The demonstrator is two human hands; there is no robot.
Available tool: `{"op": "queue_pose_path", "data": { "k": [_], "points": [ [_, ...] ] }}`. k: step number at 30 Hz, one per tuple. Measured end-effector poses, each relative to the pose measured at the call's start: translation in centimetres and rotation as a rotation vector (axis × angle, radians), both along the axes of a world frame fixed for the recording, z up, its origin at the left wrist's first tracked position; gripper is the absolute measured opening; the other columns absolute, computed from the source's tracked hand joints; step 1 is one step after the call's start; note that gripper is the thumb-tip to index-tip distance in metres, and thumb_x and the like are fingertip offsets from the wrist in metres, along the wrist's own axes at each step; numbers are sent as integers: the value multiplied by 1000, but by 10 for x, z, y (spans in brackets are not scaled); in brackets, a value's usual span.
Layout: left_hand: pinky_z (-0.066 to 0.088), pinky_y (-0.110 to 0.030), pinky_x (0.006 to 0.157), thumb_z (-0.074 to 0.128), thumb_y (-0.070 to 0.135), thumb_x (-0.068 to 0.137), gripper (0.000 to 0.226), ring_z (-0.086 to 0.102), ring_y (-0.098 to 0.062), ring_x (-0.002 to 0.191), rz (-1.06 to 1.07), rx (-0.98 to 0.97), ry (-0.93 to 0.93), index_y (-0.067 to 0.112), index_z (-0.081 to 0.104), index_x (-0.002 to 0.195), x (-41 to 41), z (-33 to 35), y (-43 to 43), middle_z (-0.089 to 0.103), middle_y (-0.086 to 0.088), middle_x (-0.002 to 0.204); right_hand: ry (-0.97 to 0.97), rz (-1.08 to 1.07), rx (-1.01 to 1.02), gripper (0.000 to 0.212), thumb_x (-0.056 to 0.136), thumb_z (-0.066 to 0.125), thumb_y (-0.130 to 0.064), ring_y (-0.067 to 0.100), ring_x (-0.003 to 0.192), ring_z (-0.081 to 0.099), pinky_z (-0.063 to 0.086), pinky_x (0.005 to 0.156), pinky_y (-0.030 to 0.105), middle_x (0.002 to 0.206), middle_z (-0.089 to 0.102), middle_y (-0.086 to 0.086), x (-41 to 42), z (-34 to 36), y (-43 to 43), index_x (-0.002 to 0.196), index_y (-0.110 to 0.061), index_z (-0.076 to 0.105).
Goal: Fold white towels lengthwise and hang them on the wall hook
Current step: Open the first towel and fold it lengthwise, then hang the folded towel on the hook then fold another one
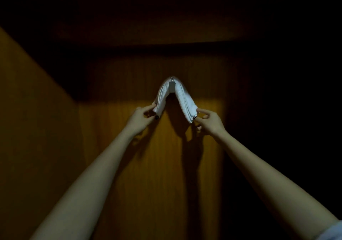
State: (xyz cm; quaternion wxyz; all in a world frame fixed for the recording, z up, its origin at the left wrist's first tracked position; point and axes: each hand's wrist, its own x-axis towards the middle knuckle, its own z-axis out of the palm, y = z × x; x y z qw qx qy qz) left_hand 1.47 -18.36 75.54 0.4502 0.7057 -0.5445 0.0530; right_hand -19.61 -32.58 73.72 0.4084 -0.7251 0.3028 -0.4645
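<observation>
A folded white towel [186, 101] drapes over a small metal wall hook [172, 84] on the wooden wall, its two halves spreading down like an upside-down V. My left hand [143, 116] pinches the lower end of the left half between thumb and fingers. My right hand [210, 119] pinches the lower corner of the right half. Both arms reach up and forward from the bottom of the head view.
The orange-brown wooden wall panel [203, 165] is lit around the hook; a second panel [33, 119] angles in on the left. A dark ledge or shadow band [166, 53] runs above the hook. The right side is in darkness.
</observation>
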Motion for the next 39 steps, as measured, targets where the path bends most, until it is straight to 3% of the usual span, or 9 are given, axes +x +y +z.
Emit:
{"op": "queue_pose_path", "data": {
  "k": [2,4,5,8,12,22,31,39],
  "points": [
    [44,-29,66,59,20,94,46,59,-31,83,87,30,-161,30,50,137,-2,0,11,53,-13,110,89,-81,-129,52,88,67,-17,28,68,68,59,60,35,91,63,7,-11,-4,6,138,-18,53],
    [42,-24,63,60,16,91,47,62,-28,85,83,72,-227,26,51,136,-13,-2,22,58,-14,117,305,-216,-306,58,89,65,-22,39,100,65,55,86,47,129,53,17,-24,-8,16,143,-26,45],
    [43,-23,63,61,17,90,48,62,-26,86,89,119,-250,24,50,137,-21,-3,27,59,-15,120,411,-269,-382,60,89,63,-24,40,113,58,50,93,47,138,45,17,-29,-11,23,145,-30,40],
    [43,-39,88,60,37,90,50,47,-28,117,231,257,-424,26,47,137,-49,-11,43,49,-11,131,571,-247,-498,63,92,61,-29,36,119,52,46,88,39,141,40,13,-44,-22,50,148,-33,32],
    [42,-40,88,53,46,92,55,37,-27,125,265,319,-599,38,35,143,-91,-34,74,41,-8,136,626,-210,-521,62,93,60,-30,31,121,50,48,90,40,140,41,11,-72,-42,93,149,-31,32],
    [37,-47,101,50,47,93,62,31,-29,132,167,446,-594,37,22,148,-236,-190,197,32,-8,146,852,-90,-448,59,97,54,-33,34,138,30,39,107,47,154,28,11,-199,-187,241,151,-31,28],
    [33,-49,104,50,44,94,63,26,-29,136,-103,732,-521,36,19,149,-366,-333,238,27,-7,150,1059,-50,-158,57,98,50,-32,36,140,26,34,109,51,155,25,11,-352,-342,322,151,-28,28],
    [34,-46,103,48,36,95,61,29,-30,133,-375,949,-550,34,20,149,-473,-470,247,28,-5,149,1164,-166,187,55,98,50,-30,36,135,31,36,105,49,152,31,11,-477,-461,357,150,-27,31]
  ]
}}
